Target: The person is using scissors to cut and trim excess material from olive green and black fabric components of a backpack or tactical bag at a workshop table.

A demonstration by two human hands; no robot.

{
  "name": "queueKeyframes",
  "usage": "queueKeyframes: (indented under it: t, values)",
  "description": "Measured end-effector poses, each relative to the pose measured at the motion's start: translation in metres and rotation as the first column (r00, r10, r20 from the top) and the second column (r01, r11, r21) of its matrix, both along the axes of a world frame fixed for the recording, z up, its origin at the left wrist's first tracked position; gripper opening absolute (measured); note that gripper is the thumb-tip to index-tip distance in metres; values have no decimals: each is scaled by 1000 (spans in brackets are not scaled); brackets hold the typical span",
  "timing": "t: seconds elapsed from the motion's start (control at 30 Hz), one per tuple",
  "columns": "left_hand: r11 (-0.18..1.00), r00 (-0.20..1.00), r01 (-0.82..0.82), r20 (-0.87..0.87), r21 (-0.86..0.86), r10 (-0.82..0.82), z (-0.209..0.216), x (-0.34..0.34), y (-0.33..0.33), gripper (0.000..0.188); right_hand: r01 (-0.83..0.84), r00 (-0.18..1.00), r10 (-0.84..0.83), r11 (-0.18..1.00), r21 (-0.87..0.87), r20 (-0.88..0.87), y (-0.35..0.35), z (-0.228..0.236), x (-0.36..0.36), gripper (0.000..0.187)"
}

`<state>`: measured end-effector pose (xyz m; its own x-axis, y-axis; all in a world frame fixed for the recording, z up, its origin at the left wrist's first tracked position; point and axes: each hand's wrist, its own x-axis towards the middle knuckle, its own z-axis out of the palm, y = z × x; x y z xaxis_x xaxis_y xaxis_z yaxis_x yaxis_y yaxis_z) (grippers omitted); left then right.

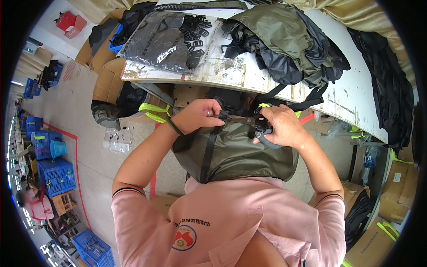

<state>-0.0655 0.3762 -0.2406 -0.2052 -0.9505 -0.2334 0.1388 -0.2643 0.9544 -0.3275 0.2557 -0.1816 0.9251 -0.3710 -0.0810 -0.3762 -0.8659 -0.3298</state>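
Note:
An olive-green bag [249, 153] with black webbing straps [209, 153] lies across my lap. My right hand [284, 127] is closed round the dark handles of a pair of scissors [242, 119], whose blades point left toward my other hand. Between the thumb and fingers of my left hand [198, 116] is a black strap end, pinched above the bag's upper edge. Whether the blades touch the strap I cannot tell. A bit of neon-yellow tape [264, 106] shows beside my right fingers.
On the white worktable [227, 73] ahead lie a clear plastic bag [160, 42] of black buckles and a heap of olive and black fabric [284, 40]. Cardboard boxes [398, 184] stand at right. Blue crates [55, 175] and another person [38, 207] are far left.

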Motion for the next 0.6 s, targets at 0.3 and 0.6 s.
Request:
queueKeyframes:
  t: [0.3, 0.6]
  values:
    - [999, 999, 32, 33, -12, -31, 0, -1, -2, 23, 5, 999, -4, 999, -33, 34, 2, 2, 5, 55]
    - [997, 997, 64, 55, -39, -62, 11, -1, -4, 20, 104, 994, -103, 993, -58, 29, -1, -3, -16, 43]
